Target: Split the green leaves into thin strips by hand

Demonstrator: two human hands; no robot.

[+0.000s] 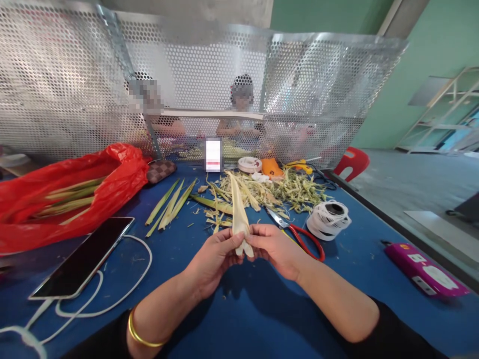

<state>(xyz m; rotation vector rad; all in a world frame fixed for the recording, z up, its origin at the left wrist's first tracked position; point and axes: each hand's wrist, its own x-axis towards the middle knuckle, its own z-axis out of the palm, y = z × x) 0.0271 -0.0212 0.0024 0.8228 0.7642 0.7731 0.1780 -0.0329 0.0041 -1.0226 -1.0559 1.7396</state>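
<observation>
Between my two hands, just above the blue table (239,319), a pale dried husk leaf (238,204) points away from me, its narrow tip at the far end. My left hand (220,252) pinches its near end from the left, thumb on top. From the other side, my right hand (271,247) pinches the same end. Short split ends of the leaf stick out below the thumbs. Red-handled scissors (305,239) lie beyond my right hand with their blades partly apart. To their right stands a roll of white string (329,220).
Shredded leaf scraps (295,189) are heaped at the back. Long green leaves (172,204) lie left, near a red plastic bag (123,164). A phone (86,257) with a white cable and a purple packet (422,269) flank my arms. Behind a perforated metal screen (217,65) sit people.
</observation>
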